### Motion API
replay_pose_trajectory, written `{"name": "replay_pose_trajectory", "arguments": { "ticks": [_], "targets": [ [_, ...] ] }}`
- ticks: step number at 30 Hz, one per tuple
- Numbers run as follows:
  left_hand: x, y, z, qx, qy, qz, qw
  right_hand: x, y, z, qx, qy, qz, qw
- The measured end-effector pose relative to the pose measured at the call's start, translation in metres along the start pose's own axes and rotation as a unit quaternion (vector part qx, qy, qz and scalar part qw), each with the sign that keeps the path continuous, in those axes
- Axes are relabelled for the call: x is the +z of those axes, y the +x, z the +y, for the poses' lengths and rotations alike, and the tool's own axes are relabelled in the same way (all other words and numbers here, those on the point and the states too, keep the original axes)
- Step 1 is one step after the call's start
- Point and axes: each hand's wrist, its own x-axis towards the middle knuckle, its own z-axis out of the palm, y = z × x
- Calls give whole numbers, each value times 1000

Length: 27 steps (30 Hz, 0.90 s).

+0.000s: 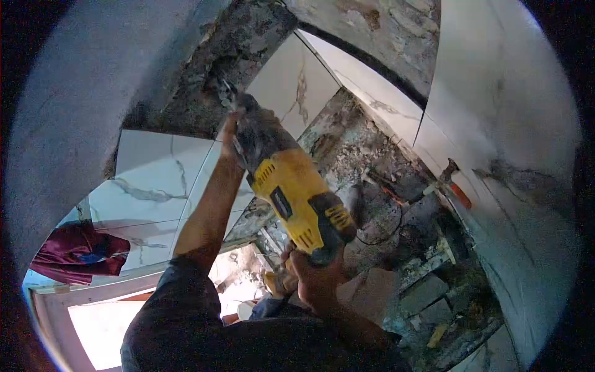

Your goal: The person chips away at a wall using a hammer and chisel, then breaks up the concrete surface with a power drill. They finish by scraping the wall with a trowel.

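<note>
A yellow and black demolition hammer [294, 189] slants across the middle of the view, its front end pointing up and to the left. My left hand [231, 142] is closed around its front, just behind the chuck. Low at the back end, my right hand [317, 279] grips the rear handle, with part of the fingers hidden. The chisel end [224, 87] meets a rough, dark strip of bare wall [192, 96] where no tile covers it; its very tip is hard to make out.
White marbled tiles [164, 180] border the bare strip. Rubble [372, 155] covers the floor below. A hammer with a red handle [457, 191] lies at the right, near a dark cable [387, 234]. Dark red cloth [80, 251] hangs at left above a bright window [102, 328].
</note>
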Motion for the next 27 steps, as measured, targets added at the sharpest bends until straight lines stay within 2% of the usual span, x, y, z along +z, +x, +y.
{"name": "replay_pose_trajectory", "arguments": {
  "ticks": [1,2,3,5,7,9,10,13,14,17,19,21,22,23,25,27],
  "targets": [
    [2,-7,-9,-9,-45,-38,998,-3,-10,3,14,-22,27,999],
    [3,-10,-13,-56,-66,3,996,-10,-14,14,-20,-49,34,998],
    [6,-12,-18,-54,-68,-1,996,-20,-19,18,-24,-52,33,998],
    [22,-21,-27,-31,-43,64,997,-33,-30,9,-27,-107,7,994],
    [35,-23,-28,-43,-40,59,997,-36,-37,0,-11,-97,17,995],
    [48,-22,-23,-70,34,95,992,-29,-35,-14,-27,28,4,999],
    [55,-21,-21,-68,42,140,987,-34,-31,-11,-4,38,0,999],
    [35,-9,-7,-63,83,149,983,-37,-13,-2,18,57,-50,997],
    [32,-2,-2,-63,85,149,983,-26,-5,-7,1,81,-58,995],
    [25,16,13,-30,98,161,982,-13,11,6,-6,82,-42,996],
    [19,15,17,-33,125,152,980,-5,9,4,35,73,-26,996],
    [16,15,26,-42,102,143,984,8,19,6,-35,49,-52,997],
    [18,18,30,-42,78,128,988,12,24,14,-106,13,-70,992],
    [20,18,29,-43,80,128,988,8,21,15,-106,15,-69,992],
    [22,15,24,-58,98,165,980,-3,20,10,-37,89,-67,993],
    [25,4,1,-47,95,176,979,-19,10,11,-31,88,-71,993]
  ]
}}
